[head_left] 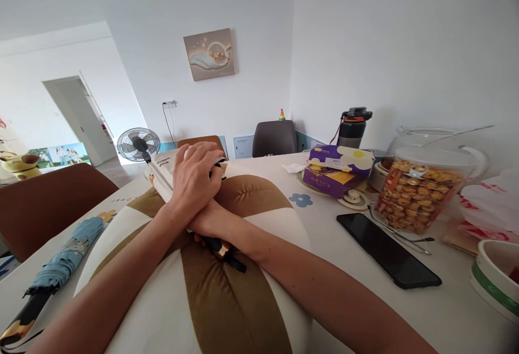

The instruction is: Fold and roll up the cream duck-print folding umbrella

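Note:
A folded white umbrella (163,173) with small print and a cartoon figure lies at a slant over a brown-and-white cushion (243,302). My left hand (197,173) is closed round its cloth, fingers curled over the top, with a dark edge showing by the fingertips. Crossed beneath the left wrist, my right hand (208,219) is wrapped about the lower part of the umbrella. Below it stick out the black-and-gold handle end (221,248) and a black strap. The right fingers are mostly hidden.
A folded blue umbrella (67,256) lies at left. On the right are a black phone (387,248), eyeglasses (401,233), a snack jar (417,194), a purple tissue pack (340,159), a black bottle (352,127) and a green-banded bowl (492,284). A fan (139,144) stands behind the table.

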A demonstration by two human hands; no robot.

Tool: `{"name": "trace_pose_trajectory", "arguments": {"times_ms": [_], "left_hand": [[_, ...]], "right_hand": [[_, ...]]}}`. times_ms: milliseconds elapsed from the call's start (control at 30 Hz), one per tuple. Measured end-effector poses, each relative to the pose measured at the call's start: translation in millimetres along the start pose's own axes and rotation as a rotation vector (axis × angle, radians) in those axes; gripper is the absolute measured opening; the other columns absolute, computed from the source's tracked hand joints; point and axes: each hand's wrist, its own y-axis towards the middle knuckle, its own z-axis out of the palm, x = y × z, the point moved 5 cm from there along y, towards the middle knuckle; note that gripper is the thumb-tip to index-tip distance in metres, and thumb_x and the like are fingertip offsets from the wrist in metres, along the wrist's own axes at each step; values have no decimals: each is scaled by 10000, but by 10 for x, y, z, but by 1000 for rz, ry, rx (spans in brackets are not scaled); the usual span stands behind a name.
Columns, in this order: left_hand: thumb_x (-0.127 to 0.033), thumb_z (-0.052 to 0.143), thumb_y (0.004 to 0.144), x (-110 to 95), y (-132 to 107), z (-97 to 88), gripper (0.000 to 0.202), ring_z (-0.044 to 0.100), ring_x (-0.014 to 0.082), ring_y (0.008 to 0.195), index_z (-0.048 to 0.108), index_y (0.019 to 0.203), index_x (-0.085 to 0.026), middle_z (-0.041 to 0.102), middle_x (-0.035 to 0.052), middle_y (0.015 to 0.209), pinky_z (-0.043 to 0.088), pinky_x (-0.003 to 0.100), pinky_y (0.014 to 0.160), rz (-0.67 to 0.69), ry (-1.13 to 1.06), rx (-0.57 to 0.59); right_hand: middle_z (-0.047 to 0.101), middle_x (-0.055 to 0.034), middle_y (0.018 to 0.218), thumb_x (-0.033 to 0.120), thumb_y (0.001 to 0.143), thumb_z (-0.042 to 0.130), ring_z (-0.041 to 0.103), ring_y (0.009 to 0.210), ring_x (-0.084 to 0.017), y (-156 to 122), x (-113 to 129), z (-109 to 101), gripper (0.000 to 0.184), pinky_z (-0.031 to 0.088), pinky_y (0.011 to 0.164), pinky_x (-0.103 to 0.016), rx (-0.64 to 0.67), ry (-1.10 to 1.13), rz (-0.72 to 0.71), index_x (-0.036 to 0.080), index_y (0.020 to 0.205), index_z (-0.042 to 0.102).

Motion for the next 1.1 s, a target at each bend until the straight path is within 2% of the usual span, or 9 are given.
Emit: {"name": "trace_pose_trajectory", "arguments": {"times_ms": [100,233,367,467,567,700,867,1000,1100], "left_hand": [[-140,452,815,90,-13,-117,265,569,207,1059,688,915,-207,672,31,1080,380,371,986,-112,-94,-193],[-164,470,846,233,-48,-239,246,575,171,1024,700,928,-199,674,30,1020,461,308,886,-280,-295,-397],[-195,562,829,262,-89,-363,177,585,156,961,715,915,-214,643,28,952,495,270,720,-315,-366,-583],[-195,565,834,264,-108,-386,153,606,126,838,693,907,-238,642,-5,872,498,273,701,-341,-463,-644],[-199,578,823,297,-126,-363,120,597,111,755,662,904,-227,643,-13,827,500,257,665,-386,-592,-701],[-197,564,811,384,-131,-301,155,560,86,676,657,935,-197,637,0,830,456,206,559,-458,-692,-676],[-184,491,793,450,-130,-276,232,551,94,642,675,934,-200,640,20,902,405,199,456,-505,-831,-621],[-117,459,735,492,-139,-318,268,542,115,637,694,852,-169,636,32,806,405,229,459,-488,-818,-696],[-65,453,693,518,-138,-393,288,550,122,685,692,826,-156,614,33,774,456,265,580,-450,-633,-747]], "right_hand": [[457,20,328,115,768,568,437,279,-125,-94,100,-34,190,362,267,-203,25,-286,-59,154,591,509],[512,7,384,208,719,636,476,307,-128,-134,80,-96,123,409,307,-216,45,-157,39,136,681,543],[506,26,393,266,675,696,481,315,-136,-150,75,-191,200,415,307,-228,-21,100,5,156,723,537],[489,23,391,301,721,657,465,305,-136,-158,106,-286,200,400,294,-237,-110,266,-64,167,691,511],[474,27,399,269,742,644,449,307,-122,-151,115,-359,186,397,290,-231,-183,355,-61,167,689,498],[462,28,417,197,730,656,456,351,-115,-116,92,-379,155,421,300,-231,-181,435,-6,154,698,510],[503,18,501,223,744,659,446,361,-91,-109,79,-415,155,417,303,-219,-206,568,4,142,731,527],[492,32,516,239,746,673,446,366,-89,-131,93,-433,195,415,312,-216,-206,613,10,154,742,497],[483,36,518,230,744,678,451,384,-87,-137,101,-438,198,422,316,-210,-212,615,5,153,740,496]]}}
